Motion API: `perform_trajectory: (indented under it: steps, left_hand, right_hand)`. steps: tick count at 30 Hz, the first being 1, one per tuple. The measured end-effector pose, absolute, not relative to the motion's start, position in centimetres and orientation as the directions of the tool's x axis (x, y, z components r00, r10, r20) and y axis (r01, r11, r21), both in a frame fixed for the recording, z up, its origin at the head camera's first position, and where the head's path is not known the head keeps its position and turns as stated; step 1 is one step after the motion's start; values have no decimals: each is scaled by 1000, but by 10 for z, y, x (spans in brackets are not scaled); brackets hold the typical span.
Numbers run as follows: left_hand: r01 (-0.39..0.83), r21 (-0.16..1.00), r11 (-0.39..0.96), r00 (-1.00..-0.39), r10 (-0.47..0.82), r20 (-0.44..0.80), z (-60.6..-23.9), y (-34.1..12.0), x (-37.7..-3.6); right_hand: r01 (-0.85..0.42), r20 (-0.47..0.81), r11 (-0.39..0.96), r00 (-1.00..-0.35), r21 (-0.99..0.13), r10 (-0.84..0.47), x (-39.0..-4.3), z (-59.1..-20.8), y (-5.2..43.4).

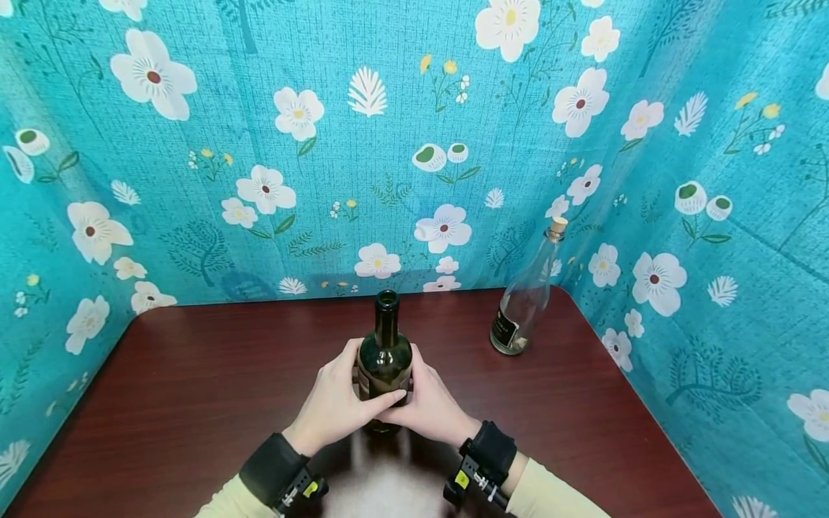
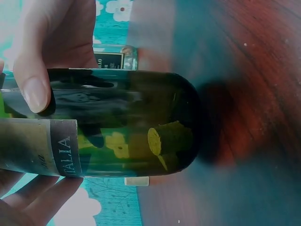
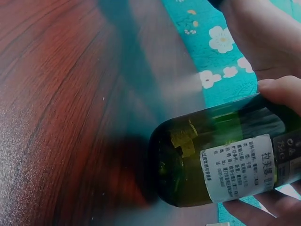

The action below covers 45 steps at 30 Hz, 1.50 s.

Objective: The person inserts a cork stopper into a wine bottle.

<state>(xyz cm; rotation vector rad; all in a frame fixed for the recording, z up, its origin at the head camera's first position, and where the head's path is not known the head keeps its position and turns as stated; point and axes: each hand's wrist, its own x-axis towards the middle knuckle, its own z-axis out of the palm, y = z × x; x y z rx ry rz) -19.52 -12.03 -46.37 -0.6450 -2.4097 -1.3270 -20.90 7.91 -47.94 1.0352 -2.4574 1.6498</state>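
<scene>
A dark green glass wine bottle [image 1: 386,349] stands upright in front of me, its mouth uncovered. My left hand [image 1: 332,403] grips it from the left and my right hand [image 1: 439,411] from the right, the thumbs meeting across the near side. Through the glass in the left wrist view, a loose cork [image 2: 171,137] shows inside near the base. A paper label [image 2: 33,146] reading "ITALIA" wraps one side. In the right wrist view, a white printed sticker [image 3: 237,167] is on another side. The base is close over the table, beside a dark shadow.
A clear glass bottle [image 1: 527,295] with a cork stopper [image 1: 557,226] and black label stands at the back right of the dark red wooden table [image 1: 214,374]. A turquoise floral curtain [image 1: 363,158] borders the table at the back and both sides.
</scene>
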Motion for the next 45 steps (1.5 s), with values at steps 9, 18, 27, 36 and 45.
perform_trajectory:
  steps: [9,18,27,36,45]
  left_hand:
    - [505,713,486,-861,233,452,-472,-120,-195]
    - [467,699,542,-884,265,385,-475,-122,-197]
    - [462,712,529,-887,286,364,-473,-120,-198]
    - [443,716,540,-896,285,340,-473,-119,-199]
    - [433,710,555,-901,268,341,-472,-121,-198]
  right_hand:
    - [-498,322,244,-792,-832,-518,-209,-487,80]
    - [-457,253,260,-790,-851,-558,-219,-489,85]
    - [-441,51,442,-751,-782,-658,-263,-483,117]
    - [-354,89,542,-886,-762,-454,-322,-481,112]
    - [-362,93,591,-895,-721,-435,-364,-489,84]
